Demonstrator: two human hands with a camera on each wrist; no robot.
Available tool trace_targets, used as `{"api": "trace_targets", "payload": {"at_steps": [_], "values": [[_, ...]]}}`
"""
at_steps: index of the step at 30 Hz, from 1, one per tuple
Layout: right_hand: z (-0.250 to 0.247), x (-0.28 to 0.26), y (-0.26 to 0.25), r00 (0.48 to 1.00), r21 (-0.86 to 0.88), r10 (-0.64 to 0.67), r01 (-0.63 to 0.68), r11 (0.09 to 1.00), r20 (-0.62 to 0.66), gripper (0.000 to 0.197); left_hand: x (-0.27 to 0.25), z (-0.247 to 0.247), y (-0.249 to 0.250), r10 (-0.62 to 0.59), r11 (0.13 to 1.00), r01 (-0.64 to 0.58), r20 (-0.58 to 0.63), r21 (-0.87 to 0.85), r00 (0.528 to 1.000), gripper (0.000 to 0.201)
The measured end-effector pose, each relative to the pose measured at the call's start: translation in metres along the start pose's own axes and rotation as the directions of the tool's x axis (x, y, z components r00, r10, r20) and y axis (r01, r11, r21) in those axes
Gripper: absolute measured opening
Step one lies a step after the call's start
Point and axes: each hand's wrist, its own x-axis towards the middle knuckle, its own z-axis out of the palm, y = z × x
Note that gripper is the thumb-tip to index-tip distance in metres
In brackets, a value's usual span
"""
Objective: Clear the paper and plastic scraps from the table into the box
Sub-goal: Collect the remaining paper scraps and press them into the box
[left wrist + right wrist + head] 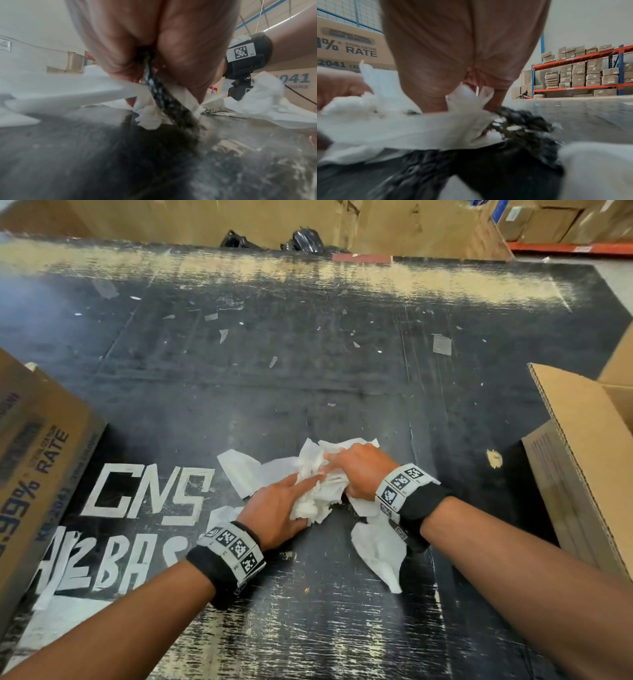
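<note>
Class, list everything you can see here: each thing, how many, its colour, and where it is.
crumpled paper pile: one heap, white, near middle of the table, between both hands
flat paper scraps: several, white, around the heap
small scraps: many, pale, scattered farther back
table: one, black, white lettering near left
printed box: one, brown, left edge
open box: one, brown, right edge
left hand: one, gathering the heap
right hand: one, pressing the heap
wristbands: two, black with markers
</note>
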Motion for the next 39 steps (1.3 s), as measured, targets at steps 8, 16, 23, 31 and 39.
{"api": "trace_targets", "payload": {"at_steps": [8, 16, 23, 31, 39], "values": [[-0.011, -0.019, -0.022, 0.969, 0.006, 0.228, -0.229, 0.974, -0.1, 0.024, -0.003, 0.002, 0.021, -0.006, 0.994, -0.016, -0.21, -0.104, 0.978, 0.053], [-0.07, -0.05, -0.017, 0.917, 0.098, 0.244, -0.224, 0.97, -0.315, 0.026, -0.001, -0.058, 0.034, -0.067, 0.964, -0.089, -0.551, -0.252, 0.832, 0.049], [-0.048, -0.123, -0.019, 0.844, 0.304, 0.335, -0.217, 0.928, -0.418, 0.023, -0.038, -0.056, 0.012, 0.046, 0.997, -0.067, -0.394, -0.041, 0.918, 0.061], [0.062, -0.129, -0.018, 0.953, 0.235, 0.271, -0.235, 0.943, -0.134, 0.026, -0.04, -0.02, -0.015, -0.039, 0.992, 0.045, -0.048, 0.119, 0.998, 0.062], [0.059, -0.145, -0.032, 0.988, 0.137, 0.12, -0.105, 0.985, -0.101, 0.068, -0.046, -0.016, -0.01, -0.061, 0.967, 0.063, -0.018, 0.245, 0.998, 0.084]]}}
